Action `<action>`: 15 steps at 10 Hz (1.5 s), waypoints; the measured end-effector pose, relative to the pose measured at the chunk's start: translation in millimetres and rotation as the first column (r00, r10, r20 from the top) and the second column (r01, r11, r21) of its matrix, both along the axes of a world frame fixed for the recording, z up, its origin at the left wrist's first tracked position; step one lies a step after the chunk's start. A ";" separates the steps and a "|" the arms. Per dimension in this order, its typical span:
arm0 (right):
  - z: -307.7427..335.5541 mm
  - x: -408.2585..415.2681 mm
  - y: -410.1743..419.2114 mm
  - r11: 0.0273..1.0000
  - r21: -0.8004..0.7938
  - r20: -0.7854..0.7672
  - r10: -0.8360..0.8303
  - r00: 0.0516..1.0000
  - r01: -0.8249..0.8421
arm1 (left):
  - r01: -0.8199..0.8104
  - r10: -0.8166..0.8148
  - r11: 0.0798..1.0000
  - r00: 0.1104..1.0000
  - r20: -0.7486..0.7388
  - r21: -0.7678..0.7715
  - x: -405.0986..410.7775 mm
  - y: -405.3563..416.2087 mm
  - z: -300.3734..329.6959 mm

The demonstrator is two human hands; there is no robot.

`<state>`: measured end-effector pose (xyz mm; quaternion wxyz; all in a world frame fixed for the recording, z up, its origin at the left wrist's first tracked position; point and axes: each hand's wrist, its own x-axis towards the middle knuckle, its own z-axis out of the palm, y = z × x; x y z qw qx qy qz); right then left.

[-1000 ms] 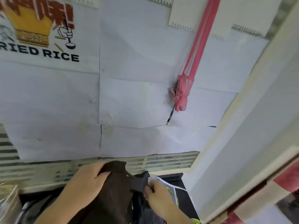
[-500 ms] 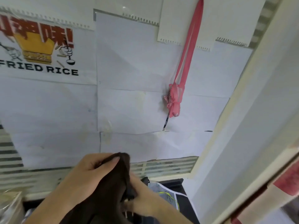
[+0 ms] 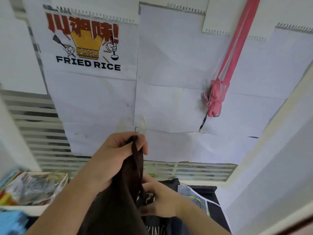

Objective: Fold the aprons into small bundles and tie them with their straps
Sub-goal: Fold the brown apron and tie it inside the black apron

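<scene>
Left hand (image 3: 110, 158) raised, fingers (image 3: 141, 144) curled tight around a dark brown apron (image 3: 118, 200) and its strap (image 3: 137, 160), right hand (image 3: 159, 199) lower, fingers (image 3: 149, 181) bent, pinching the strap near a metal buckle (image 3: 149, 197), apron hanging before a papered wall (image 3: 169, 65) with a fried rice poster (image 3: 84, 44)

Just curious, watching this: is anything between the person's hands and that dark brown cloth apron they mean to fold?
Nothing visible. The left hand already grips the dark brown cloth apron by its strap at the top, and the right hand holds the fabric lower down.
</scene>
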<state>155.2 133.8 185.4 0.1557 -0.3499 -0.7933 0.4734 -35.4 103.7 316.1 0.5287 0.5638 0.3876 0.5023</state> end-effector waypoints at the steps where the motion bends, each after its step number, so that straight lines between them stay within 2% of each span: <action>1: -6.2 -4.5 -1.5 0.999 0.044 -0.017 -0.024 1.000 0.025 | -0.019 0.019 1.000 1.000 0.017 -0.007 -2.2 -1.7 9.4; 2: -22.9 14.9 7.9 0.974 0.006 -0.003 -0.228 0.974 0.228 | -0.105 0.109 0.993 0.991 -0.079 0.051 -8.4 -1.5 19.3; 3: -24.1 46.2 13.5 0.887 0.098 0.013 -0.455 0.890 0.452 | -0.220 0.242 0.969 0.938 -0.249 0.114 -21.7 -3.0 25.7; 4: 7.3 81.9 16.1 0.825 0.162 -0.027 -0.545 0.838 0.542 | -0.170 0.206 0.978 0.810 -0.549 0.117 -40.7 -2.2 24.3; 5: 57.1 118.4 20.9 0.906 0.220 0.231 -0.410 0.883 0.362 | -0.032 -0.019 0.999 0.541 -0.841 -0.043 -58.0 -2.4 20.1; 6: 100.7 137.3 30.4 0.957 0.279 0.602 -0.236 0.763 0.076 | 0.082 -0.190 0.982 0.389 -0.901 -0.171 -66.9 3.8 28.6; 7: 168.5 151.4 45.4 0.824 0.566 0.608 -0.433 0.665 0.019 | 0.077 0.122 0.985 0.323 -0.939 0.154 -76.2 24.8 55.4; 8: 244.0 156.4 23.8 0.319 0.928 0.071 -0.657 0.751 0.192 | -0.182 0.706 0.667 0.462 -0.536 0.722 -81.6 36.6 86.5; 9: 220.9 154.1 -12.3 -0.012 0.940 -0.250 -0.701 0.668 0.340 | -0.308 0.834 0.463 0.469 -0.291 0.831 -70.6 34.0 67.2; 10: 115.0 152.2 -30.0 0.931 0.366 0.856 -0.330 0.399 -0.014 | 0.111 0.326 0.936 0.087 -0.941 0.334 -54.9 21.1 -11.2; 11: 68.6 184.1 -20.2 0.979 0.201 0.860 -0.190 0.473 0.027 | 0.120 -0.152 0.983 0.141 -0.978 -0.135 -58.5 17.5 -65.9; 12: 78.3 202.5 -3.0 0.908 0.381 0.606 -0.386 0.696 0.172 | -0.056 0.083 0.996 0.426 -0.901 0.065 -57.8 30.9 -62.6; 13: 103.6 200.7 -0.3 0.810 0.235 0.126 -0.574 0.809 0.538 | -0.292 0.247 0.955 0.721 -0.648 0.039 -47.4 33.6 -33.9; 14: 111.8 192.3 -1.9 0.727 -0.110 -0.201 -0.684 0.702 0.677 | -0.331 0.256 0.942 0.826 -0.501 -0.064 -36.8 26.4 -19.6; 15: 115.9 186.0 0.4 0.663 -0.202 -0.242 -0.747 0.620 0.721 | -0.266 0.146 0.953 0.828 -0.542 -0.148 -32.4 20.1 -15.1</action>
